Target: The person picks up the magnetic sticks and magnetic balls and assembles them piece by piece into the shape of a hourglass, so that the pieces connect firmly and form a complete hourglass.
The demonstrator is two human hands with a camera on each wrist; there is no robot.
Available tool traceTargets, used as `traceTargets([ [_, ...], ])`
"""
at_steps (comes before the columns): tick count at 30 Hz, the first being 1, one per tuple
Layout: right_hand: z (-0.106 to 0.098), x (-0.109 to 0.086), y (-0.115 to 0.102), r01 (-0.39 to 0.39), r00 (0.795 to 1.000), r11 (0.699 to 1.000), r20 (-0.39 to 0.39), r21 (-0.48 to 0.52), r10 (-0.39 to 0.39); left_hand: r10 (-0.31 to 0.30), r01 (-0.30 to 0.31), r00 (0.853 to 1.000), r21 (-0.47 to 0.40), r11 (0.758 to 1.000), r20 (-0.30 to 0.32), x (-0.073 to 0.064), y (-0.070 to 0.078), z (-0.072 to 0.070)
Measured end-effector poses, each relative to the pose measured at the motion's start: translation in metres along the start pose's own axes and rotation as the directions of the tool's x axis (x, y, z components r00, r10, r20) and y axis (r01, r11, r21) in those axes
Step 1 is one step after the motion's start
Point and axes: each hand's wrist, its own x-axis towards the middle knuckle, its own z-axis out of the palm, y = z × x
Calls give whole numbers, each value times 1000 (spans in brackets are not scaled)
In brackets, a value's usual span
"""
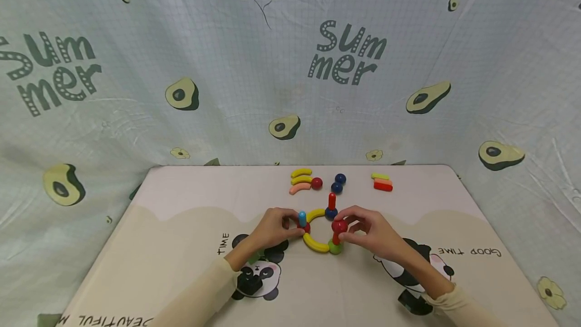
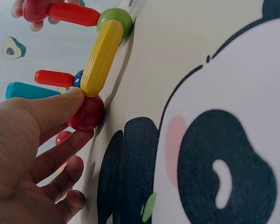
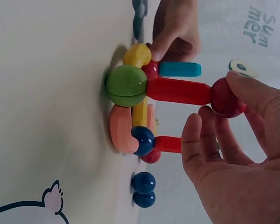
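A ring of balls and curved sticks lies on the table. My left hand (image 1: 274, 228) pinches the red ball (image 2: 88, 114) at its left, which carries an upright light blue stick (image 1: 302, 218). Yellow curved sticks (image 1: 316, 244) run from that ball to a green ball (image 3: 126, 86) and a navy ball (image 1: 331, 214). On the navy ball stands a red stick (image 1: 332, 201). A salmon curved stick (image 3: 121, 128) joins green and navy. With thumb and fingertips, my right hand (image 1: 369, 231) holds another red ball (image 3: 224, 95) atop the red stick (image 3: 177, 91) rising from the green ball.
Behind the ring lie loose yellow curved sticks (image 1: 301, 172), a salmon curved stick (image 1: 300, 188), a red ball (image 1: 316, 183) and two navy balls (image 1: 337, 187). Short straight sticks (image 1: 383, 185) lie farther right. A printed curtain (image 1: 245, 100) hangs behind the table's far edge.
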Motion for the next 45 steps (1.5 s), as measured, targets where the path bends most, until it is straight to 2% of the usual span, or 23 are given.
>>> traceTargets([
  [7,1,1,2,15,1000,1000,-11,-1,-15,5,-5,1000,8,1000,-5,1,0,0],
  [13,2,7,7,22,998,999,-50,-26,-23,0,0,1000,3,1000,-6,1,0,-1],
  [27,6,21,14,-18,996,1000,-90,2,18,18,-18,1000,2,1000,-13,3,1,0],
  [35,4,22,12,-44,995,999,-85,-5,44,-5,5,1000,-1,1000,-13,1,2,-2],
  [38,4,23,12,-45,996,999,-81,-6,44,2,-3,999,-31,1000,-41,0,4,-6],
  [45,3,23,13,-51,996,999,-73,-6,50,27,-40,996,-163,986,-86,-2,6,-15],
])
